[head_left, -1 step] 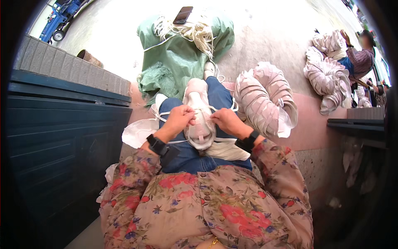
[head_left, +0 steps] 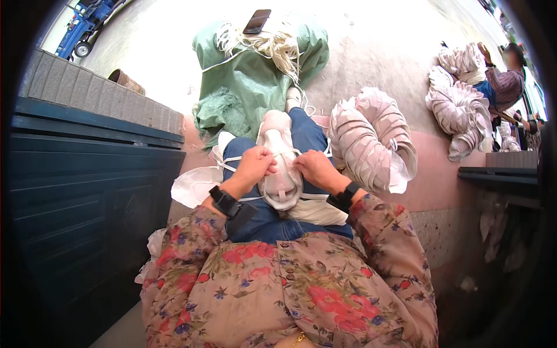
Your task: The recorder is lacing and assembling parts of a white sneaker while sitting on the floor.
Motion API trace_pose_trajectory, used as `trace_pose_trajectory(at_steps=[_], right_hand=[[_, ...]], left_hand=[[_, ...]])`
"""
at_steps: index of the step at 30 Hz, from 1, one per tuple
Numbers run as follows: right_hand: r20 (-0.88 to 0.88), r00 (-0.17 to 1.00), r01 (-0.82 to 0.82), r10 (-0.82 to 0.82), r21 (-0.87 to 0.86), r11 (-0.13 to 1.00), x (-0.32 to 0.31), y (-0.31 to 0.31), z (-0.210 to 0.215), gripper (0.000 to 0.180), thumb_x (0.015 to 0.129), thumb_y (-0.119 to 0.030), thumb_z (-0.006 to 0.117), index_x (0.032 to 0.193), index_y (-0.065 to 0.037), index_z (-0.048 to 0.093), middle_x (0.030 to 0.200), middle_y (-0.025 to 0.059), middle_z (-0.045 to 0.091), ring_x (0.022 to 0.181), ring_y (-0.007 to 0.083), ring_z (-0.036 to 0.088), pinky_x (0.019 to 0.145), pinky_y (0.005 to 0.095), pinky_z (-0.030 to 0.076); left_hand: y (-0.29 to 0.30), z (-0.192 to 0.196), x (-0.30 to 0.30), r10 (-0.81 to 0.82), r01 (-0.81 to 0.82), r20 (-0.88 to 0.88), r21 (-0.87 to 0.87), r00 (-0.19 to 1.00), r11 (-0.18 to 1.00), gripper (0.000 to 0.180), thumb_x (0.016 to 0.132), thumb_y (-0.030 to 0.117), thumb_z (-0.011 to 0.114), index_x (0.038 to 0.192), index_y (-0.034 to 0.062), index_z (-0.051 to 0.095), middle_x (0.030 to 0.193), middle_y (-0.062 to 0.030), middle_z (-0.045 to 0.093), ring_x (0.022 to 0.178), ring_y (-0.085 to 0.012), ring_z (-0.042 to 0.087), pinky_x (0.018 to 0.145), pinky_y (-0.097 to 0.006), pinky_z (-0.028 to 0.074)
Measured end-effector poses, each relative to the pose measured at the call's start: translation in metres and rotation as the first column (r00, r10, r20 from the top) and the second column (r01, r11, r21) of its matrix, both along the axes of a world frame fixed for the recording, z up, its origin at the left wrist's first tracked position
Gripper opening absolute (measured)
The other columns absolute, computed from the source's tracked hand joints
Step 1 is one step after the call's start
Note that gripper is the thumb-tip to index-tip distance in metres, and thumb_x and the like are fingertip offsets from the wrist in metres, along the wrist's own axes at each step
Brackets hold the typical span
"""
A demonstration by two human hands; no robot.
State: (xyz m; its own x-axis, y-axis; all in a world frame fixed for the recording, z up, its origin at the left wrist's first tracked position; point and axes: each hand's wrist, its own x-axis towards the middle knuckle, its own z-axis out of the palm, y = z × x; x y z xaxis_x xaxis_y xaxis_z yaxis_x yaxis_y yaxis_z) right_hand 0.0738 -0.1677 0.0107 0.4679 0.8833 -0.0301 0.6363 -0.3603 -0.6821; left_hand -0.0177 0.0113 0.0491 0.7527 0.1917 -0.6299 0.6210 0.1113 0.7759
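A pale pink and white sneaker upper [head_left: 283, 187] lies lengthwise on my lap, its pull tab toward me. My left hand [head_left: 254, 166] is closed in a pinch at its left side, and my right hand [head_left: 318, 169] pinches at its right side. Both sets of fingertips seem to hold a white shoelace [head_left: 231, 159] that crosses the upper and trails off both sides; the exact grip is partly hidden. Beneath the upper, a bundle of cream laces [head_left: 322, 211] rests on my lap.
Ahead stands a green sack-covered stand [head_left: 243, 75] bearing loose laces [head_left: 278, 49] and a phone [head_left: 257, 21]. Nested shoe uppers [head_left: 368, 139] lie to the right; another upper [head_left: 197, 184] is left of my thigh. A dark blue panel [head_left: 87, 203] borders the left. Another person [head_left: 505, 84] sits far right.
My left hand has shifted very slightly to the right. Otherwise the upper, the laces and my right hand look the same.
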Motion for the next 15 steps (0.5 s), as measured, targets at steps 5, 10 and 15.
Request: trace_pose_trajectory(at_steps=[5, 10, 15], right_hand=[[0.24, 0.97, 0.032, -0.037, 0.027, 0.999, 0.013, 0.023, -0.013, 0.01, 0.071, -0.01, 0.05, 0.075, -0.007, 0.059, 0.086, 0.0068, 0.058, 0.088, 0.0238, 0.051, 0.07, 0.037, 0.039], [0.225, 0.973, 0.045, -0.052, 0.038, 0.998, 0.022, 0.034, -0.003, 0.007, 0.068, -0.009, 0.052, 0.071, -0.007, 0.058, 0.089, 0.0057, 0.056, 0.089, 0.0237, 0.05, 0.069, 0.0372, 0.038], [0.378, 0.925, -0.026, 0.041, -0.045, 0.999, 0.025, 0.042, 0.004, 0.005, 0.067, -0.01, 0.054, 0.066, -0.008, 0.058, 0.081, 0.005, 0.052, 0.083, 0.0221, 0.049, 0.067, 0.0344, 0.036]], left_hand=[[-0.009, -0.016, 0.02, 0.106, -0.115, -0.064, -0.172, 0.992, 0.978, 0.017, 0.087, 0.013, 0.043, 0.09, -0.0027, 0.051, 0.084, -0.0096, 0.056, 0.076, -0.0159, 0.058, 0.064, -0.025, 0.047], [-0.012, -0.019, 0.025, 0.234, -0.234, -0.029, -0.234, 0.972, 0.944, 0.02, 0.089, 0.013, 0.042, 0.097, -0.0031, 0.048, 0.092, -0.0107, 0.054, 0.08, -0.0171, 0.057, 0.068, -0.026, 0.046], [-0.016, -0.019, 0.024, 0.278, -0.269, 0.009, -0.232, 0.96, 0.935, 0.018, 0.089, 0.012, 0.041, 0.098, -0.0025, 0.047, 0.094, -0.0106, 0.055, 0.081, -0.0175, 0.056, 0.071, -0.027, 0.045]])
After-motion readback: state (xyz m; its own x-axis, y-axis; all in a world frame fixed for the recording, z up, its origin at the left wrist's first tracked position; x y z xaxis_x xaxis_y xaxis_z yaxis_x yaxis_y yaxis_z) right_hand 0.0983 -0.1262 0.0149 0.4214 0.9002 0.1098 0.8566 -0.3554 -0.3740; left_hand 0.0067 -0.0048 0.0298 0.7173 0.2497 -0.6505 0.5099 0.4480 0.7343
